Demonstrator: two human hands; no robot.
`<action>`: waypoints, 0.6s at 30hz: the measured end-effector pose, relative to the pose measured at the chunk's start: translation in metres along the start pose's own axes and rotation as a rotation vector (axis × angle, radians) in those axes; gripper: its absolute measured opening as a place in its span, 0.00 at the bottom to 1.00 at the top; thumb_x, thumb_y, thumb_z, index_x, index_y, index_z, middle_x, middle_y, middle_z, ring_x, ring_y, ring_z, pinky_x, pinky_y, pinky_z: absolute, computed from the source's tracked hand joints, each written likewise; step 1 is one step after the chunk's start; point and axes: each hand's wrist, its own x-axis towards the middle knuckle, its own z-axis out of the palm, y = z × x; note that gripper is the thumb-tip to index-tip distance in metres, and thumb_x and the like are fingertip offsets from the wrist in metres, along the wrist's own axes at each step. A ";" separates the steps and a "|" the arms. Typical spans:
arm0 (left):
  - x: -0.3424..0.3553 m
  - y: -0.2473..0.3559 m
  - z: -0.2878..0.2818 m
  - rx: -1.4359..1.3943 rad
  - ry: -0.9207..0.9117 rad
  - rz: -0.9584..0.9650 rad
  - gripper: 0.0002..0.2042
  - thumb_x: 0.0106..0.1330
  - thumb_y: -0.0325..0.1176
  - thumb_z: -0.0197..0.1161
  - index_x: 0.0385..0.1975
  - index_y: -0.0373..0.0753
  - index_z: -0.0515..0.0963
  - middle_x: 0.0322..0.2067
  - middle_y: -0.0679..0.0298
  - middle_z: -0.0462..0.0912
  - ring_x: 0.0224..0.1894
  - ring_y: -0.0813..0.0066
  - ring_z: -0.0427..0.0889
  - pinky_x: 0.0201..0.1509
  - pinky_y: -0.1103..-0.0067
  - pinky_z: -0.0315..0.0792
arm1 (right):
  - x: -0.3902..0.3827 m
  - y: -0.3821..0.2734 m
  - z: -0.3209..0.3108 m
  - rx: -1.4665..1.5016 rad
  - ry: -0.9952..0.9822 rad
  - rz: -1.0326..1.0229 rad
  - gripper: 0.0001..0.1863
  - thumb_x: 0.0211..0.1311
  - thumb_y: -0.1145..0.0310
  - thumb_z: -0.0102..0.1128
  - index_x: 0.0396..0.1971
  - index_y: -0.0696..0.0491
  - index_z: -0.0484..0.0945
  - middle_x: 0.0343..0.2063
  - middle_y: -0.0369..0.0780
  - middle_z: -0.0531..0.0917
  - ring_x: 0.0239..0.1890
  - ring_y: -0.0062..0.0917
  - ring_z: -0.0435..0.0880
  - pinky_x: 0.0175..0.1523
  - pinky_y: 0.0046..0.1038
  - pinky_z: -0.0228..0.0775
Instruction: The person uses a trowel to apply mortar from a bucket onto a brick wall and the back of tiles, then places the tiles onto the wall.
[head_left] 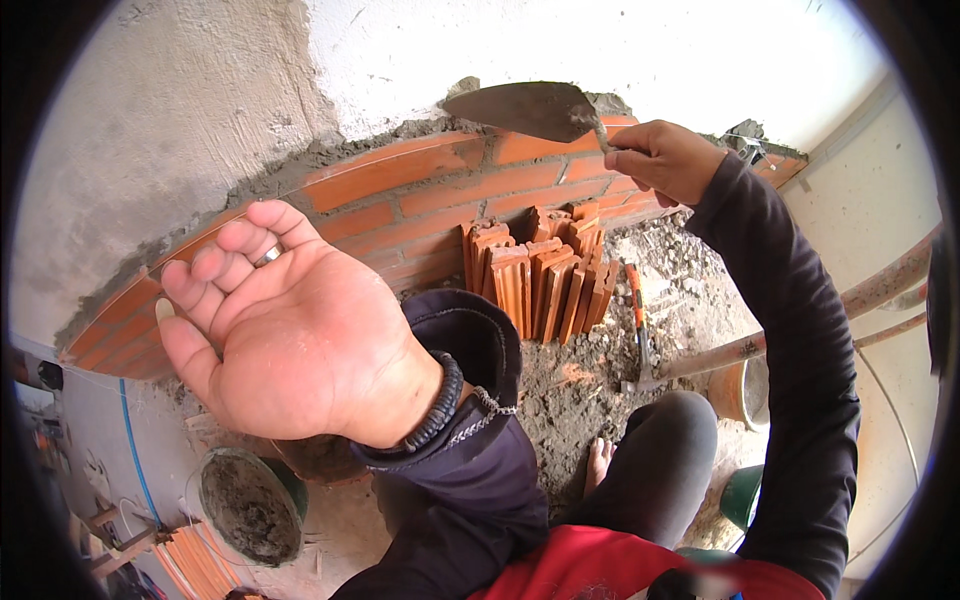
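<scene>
Trowel [530, 110], handle apparently hidden in right grip [668, 160]

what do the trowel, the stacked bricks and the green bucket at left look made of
Trowel: likely steel; its thin, flat blade looks smooth and dark grey.
Stacked bricks: apparently fired clay, matte orange-red with ridged sides.
Green bucket: perhaps plastic, going by its smooth-looking coloured wall.

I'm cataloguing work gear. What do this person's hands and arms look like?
The left hand, ungloved, wears a silver ring and black ridged bracelet; a greyish braided-looking strand shows at the dark left sleeve. The right hand, also ungloved, shows no ring; the dark right sleeve reaches the wrist.
</scene>
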 end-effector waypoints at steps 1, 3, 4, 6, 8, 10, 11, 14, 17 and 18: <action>0.001 0.001 0.002 0.009 0.004 0.006 0.17 0.73 0.42 0.37 0.35 0.40 0.72 0.26 0.67 0.74 0.34 0.70 0.72 0.50 0.65 0.67 | -0.001 0.003 -0.002 0.000 0.014 -0.011 0.17 0.73 0.59 0.50 0.29 0.57 0.76 0.15 0.30 0.69 0.12 0.14 0.70 0.18 0.21 0.66; 0.003 0.000 0.000 0.007 -0.004 0.009 0.17 0.73 0.42 0.38 0.35 0.40 0.72 0.27 0.67 0.74 0.34 0.71 0.72 0.50 0.65 0.67 | -0.003 0.015 -0.009 -0.020 0.010 0.006 0.16 0.72 0.59 0.50 0.30 0.56 0.77 0.15 0.30 0.70 0.12 0.14 0.70 0.18 0.21 0.66; 0.003 -0.001 -0.001 0.005 -0.005 0.009 0.16 0.73 0.42 0.38 0.35 0.40 0.72 0.27 0.67 0.74 0.34 0.71 0.72 0.50 0.65 0.67 | -0.005 0.022 -0.013 -0.032 0.008 0.017 0.16 0.72 0.60 0.50 0.31 0.56 0.78 0.15 0.30 0.71 0.12 0.14 0.70 0.18 0.21 0.66; 0.002 -0.005 -0.003 0.002 0.015 0.001 0.16 0.73 0.41 0.39 0.35 0.39 0.72 0.27 0.67 0.73 0.34 0.71 0.72 0.50 0.65 0.67 | -0.010 0.039 -0.023 -0.054 0.010 0.053 0.17 0.71 0.57 0.50 0.32 0.55 0.80 0.16 0.32 0.72 0.15 0.16 0.72 0.21 0.23 0.68; 0.003 -0.006 -0.003 0.018 0.003 -0.008 0.17 0.73 0.42 0.39 0.33 0.40 0.73 0.26 0.67 0.74 0.33 0.71 0.73 0.50 0.66 0.67 | -0.010 0.055 -0.029 -0.070 0.029 0.069 0.17 0.69 0.56 0.50 0.33 0.54 0.80 0.16 0.33 0.73 0.16 0.17 0.73 0.22 0.24 0.69; 0.003 -0.008 -0.005 0.034 -0.019 -0.033 0.19 0.74 0.44 0.39 0.31 0.40 0.76 0.26 0.67 0.76 0.32 0.72 0.74 0.49 0.69 0.68 | -0.012 0.071 -0.038 -0.104 0.068 0.089 0.17 0.69 0.56 0.50 0.33 0.54 0.80 0.16 0.33 0.73 0.16 0.17 0.72 0.22 0.24 0.69; 0.002 -0.009 -0.005 0.035 -0.016 -0.029 0.19 0.74 0.44 0.39 0.31 0.40 0.76 0.26 0.68 0.76 0.32 0.72 0.73 0.49 0.69 0.68 | -0.012 0.082 -0.042 -0.114 0.082 0.090 0.17 0.69 0.57 0.50 0.34 0.54 0.81 0.16 0.33 0.73 0.17 0.17 0.72 0.22 0.23 0.69; 0.000 -0.013 -0.004 0.030 0.006 -0.016 0.18 0.73 0.43 0.40 0.32 0.40 0.74 0.27 0.67 0.75 0.33 0.72 0.73 0.49 0.68 0.68 | -0.023 0.077 -0.048 -0.150 0.161 0.148 0.17 0.69 0.57 0.51 0.35 0.56 0.82 0.16 0.35 0.74 0.18 0.18 0.73 0.25 0.25 0.70; -0.001 -0.015 -0.002 0.031 0.004 -0.007 0.14 0.72 0.41 0.41 0.34 0.40 0.72 0.28 0.65 0.72 0.34 0.71 0.72 0.49 0.66 0.67 | -0.019 0.067 -0.036 -0.198 0.225 -0.046 0.18 0.68 0.57 0.52 0.37 0.56 0.82 0.19 0.41 0.79 0.21 0.27 0.79 0.31 0.31 0.74; -0.002 -0.016 -0.003 0.027 -0.009 -0.016 0.14 0.73 0.41 0.41 0.34 0.40 0.72 0.28 0.65 0.72 0.34 0.71 0.72 0.49 0.66 0.67 | -0.018 0.059 -0.030 -0.262 0.255 -0.115 0.17 0.67 0.57 0.53 0.37 0.57 0.82 0.19 0.41 0.79 0.21 0.29 0.79 0.31 0.32 0.73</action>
